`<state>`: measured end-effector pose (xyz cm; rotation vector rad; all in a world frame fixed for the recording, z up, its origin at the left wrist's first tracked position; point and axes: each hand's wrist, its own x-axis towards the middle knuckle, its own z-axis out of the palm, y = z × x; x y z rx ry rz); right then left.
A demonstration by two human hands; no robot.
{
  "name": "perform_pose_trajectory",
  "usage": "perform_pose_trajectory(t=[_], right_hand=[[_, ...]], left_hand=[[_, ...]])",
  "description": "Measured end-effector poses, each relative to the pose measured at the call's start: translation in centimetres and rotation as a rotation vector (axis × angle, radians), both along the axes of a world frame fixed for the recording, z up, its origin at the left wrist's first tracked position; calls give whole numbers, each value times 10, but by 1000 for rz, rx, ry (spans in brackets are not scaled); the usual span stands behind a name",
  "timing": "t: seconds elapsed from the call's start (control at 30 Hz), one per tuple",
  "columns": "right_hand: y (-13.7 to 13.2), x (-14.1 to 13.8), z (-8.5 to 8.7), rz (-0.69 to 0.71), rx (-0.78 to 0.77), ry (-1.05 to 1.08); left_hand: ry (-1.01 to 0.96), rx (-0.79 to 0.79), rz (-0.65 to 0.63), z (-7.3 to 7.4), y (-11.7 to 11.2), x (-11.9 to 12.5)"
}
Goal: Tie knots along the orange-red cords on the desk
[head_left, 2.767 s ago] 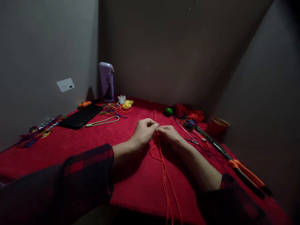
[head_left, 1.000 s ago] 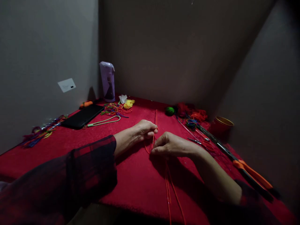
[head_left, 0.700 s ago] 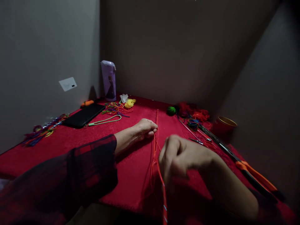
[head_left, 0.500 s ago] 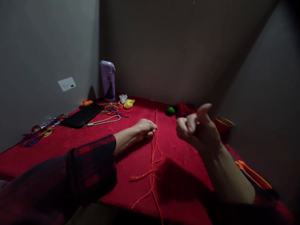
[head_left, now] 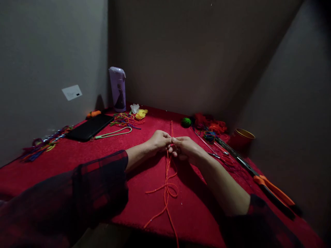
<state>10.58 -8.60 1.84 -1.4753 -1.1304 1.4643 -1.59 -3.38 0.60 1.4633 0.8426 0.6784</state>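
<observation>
Thin orange cords [head_left: 167, 187] lie along the red table [head_left: 144, 172], running from the far middle toward me and looping near the front edge. My left hand [head_left: 159, 141] rests on the cloth with its fingers pinched on the cords. My right hand [head_left: 186, 148] meets it fingertip to fingertip, also pinched on the same cords at the same spot. Dark plaid sleeves cover both forearms.
A lilac bottle [head_left: 117, 89] stands in the far corner. A black tablet [head_left: 89, 127], a green loop cord [head_left: 113, 133] and coloured cord scraps [head_left: 126, 119] lie at the left. At the right lie a green ball [head_left: 185, 122], red yarn [head_left: 210, 125], a red cup [head_left: 241, 138], needles and orange-handled scissors [head_left: 271, 193].
My right hand pulled the cords toward me, swung up to the right, then came back to my left hand. The cords' near ends now lie looped on the cloth.
</observation>
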Motion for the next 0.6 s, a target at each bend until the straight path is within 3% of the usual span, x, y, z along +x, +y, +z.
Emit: perform_pose_trajectory(t=[0.13, 0.23, 0.3, 0.5, 0.6], right_hand=[[6, 2, -5, -68, 41, -213], [13, 9, -14, -123, 174, -506], [16, 13, -19, -133, 228, -591], [12, 9, -21, -160, 156, -365], [8, 7, -20, -175, 133, -252]], left_hand=[[56, 39, 25, 0, 0, 1], [196, 174, 40, -3, 5, 3], [275, 268, 55, -6, 9, 3], [594, 709, 139, 2, 5, -6], [714, 761, 146, 12, -4, -9]])
